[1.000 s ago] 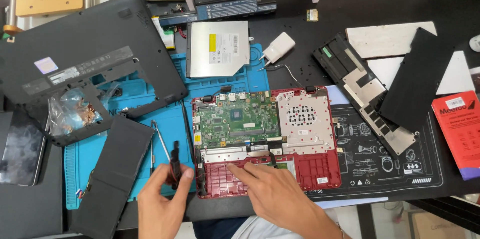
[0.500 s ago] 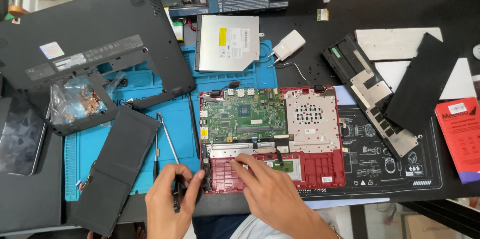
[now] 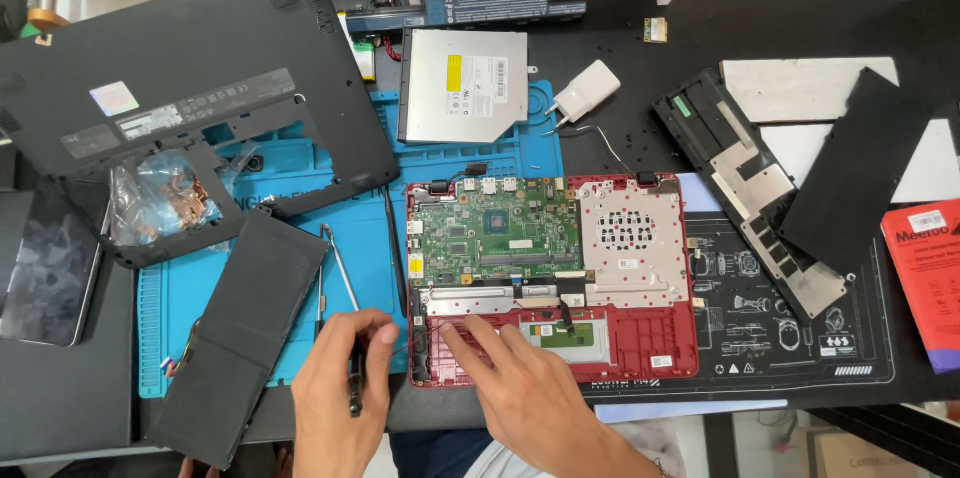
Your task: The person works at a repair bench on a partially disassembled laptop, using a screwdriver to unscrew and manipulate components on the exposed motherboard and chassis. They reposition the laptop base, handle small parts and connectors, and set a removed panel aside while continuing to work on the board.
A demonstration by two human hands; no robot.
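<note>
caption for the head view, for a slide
Left hand holds a dark tool beside an opened red laptop; right hand presses inside, near its green circuit board.

A flat red cardboard package (image 3: 922,283) with a small white label lies far right of the hands, at the table's edge. Up and left of them, white rectangular stickers (image 3: 113,98) sit on the black plastic laptop cover. Straight above, a silver optical drive (image 3: 463,85) carries a yellow-and-white label.
</note>
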